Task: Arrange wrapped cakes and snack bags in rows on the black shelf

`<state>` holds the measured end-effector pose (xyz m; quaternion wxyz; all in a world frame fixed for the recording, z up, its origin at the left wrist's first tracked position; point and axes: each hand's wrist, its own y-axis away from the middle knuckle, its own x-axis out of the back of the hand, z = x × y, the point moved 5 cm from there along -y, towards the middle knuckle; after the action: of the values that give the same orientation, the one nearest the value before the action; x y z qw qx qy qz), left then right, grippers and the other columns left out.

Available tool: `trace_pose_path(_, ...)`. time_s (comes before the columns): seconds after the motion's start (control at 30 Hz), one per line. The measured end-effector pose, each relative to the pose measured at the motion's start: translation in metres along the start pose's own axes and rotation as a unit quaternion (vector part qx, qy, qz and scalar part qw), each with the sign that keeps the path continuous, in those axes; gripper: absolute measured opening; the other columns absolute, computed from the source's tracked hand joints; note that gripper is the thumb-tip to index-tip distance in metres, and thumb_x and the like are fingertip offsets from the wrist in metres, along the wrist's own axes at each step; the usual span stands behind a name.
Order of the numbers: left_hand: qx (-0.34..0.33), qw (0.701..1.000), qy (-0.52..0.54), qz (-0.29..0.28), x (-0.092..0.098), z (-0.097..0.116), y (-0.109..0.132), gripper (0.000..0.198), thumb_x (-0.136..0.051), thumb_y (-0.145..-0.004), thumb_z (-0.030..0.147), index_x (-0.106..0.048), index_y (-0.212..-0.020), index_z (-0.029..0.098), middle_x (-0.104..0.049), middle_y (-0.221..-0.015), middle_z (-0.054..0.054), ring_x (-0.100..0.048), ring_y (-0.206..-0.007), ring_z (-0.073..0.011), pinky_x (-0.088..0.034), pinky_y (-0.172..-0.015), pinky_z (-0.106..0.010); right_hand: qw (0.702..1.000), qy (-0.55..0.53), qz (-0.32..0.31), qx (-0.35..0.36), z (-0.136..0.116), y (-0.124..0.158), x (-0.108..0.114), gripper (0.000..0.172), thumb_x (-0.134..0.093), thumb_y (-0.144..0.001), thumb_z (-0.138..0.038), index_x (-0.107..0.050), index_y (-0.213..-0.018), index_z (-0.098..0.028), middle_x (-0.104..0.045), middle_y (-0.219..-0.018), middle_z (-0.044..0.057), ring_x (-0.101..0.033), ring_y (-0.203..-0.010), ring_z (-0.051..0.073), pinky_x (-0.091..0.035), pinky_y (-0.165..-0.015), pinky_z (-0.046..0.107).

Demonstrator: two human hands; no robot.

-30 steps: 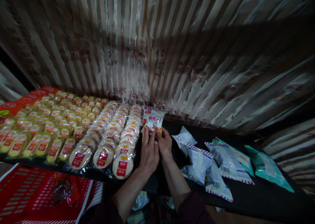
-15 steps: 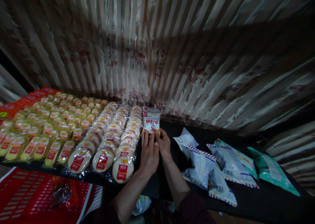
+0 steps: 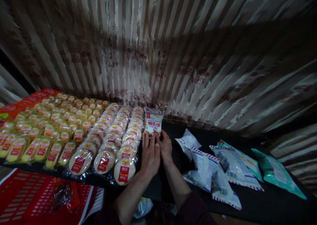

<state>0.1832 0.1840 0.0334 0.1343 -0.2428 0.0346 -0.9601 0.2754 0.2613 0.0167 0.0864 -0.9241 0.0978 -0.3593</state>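
Observation:
A white snack bag [image 3: 153, 120] with a red and blue striped edge lies at the back of the black shelf [image 3: 170, 182], right beside the rows of round wrapped crackers [image 3: 124, 170]. My left hand [image 3: 150, 154] rests with its fingertips on the bag's near end, fingers lying flat and close together. At the bag's near right corner is my right hand [image 3: 165, 145], its fingers bent around that edge. The bag's lower end is partly covered by both hands.
Yellow wrapped cakes [image 3: 54, 152] fill the left side. Several white bags [image 3: 203, 165] and green bags [image 3: 279, 172] lie loosely to the right. A red basket [image 3: 24, 192] stands below left. Striped plastic sheeting [image 3: 148, 47] hangs behind.
Both hands stay at the white bag, with barely any movement. The whole view has shifted very slightly, and the loose bags appear a little farther right and lower.

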Motion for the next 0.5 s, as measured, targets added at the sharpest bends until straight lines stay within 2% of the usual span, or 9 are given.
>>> trace_pose_path(0.3, 0.005, 1.0, 0.007, -0.008, -0.0009, 0.0009, -0.0003, 0.053, -0.027, -0.095, 0.035, -0.037, -0.143, 0.014, -0.017, -0.157, -0.01, -0.003, -0.145, -0.0223, -0.009, -0.119, -0.044, 0.997, -0.055, 0.005, 0.053, -0.0053, -0.0049, -0.0016, 0.056, -0.05, -0.079, -0.039, -0.053, -0.128, -0.013, -0.066, -0.115, 0.015, -0.062, -0.102, 0.026, -0.046, -0.092, 0.042)
trace_pose_path(0.5, 0.001, 1.0, 0.005, -0.011, -0.0005, -0.0009, -0.0004, 0.054, -0.025, -0.096, 0.036, -0.036, -0.143, 0.013, -0.018, -0.156, -0.011, -0.004, -0.145, -0.0224, -0.009, -0.119, -0.044, 0.994, -0.078, 0.01, 0.074, -0.0058, -0.0037, -0.0047, 0.053, -0.051, -0.08, -0.036, -0.052, -0.13, -0.018, -0.069, -0.11, 0.01, -0.063, -0.098, 0.025, -0.049, -0.087, 0.039)
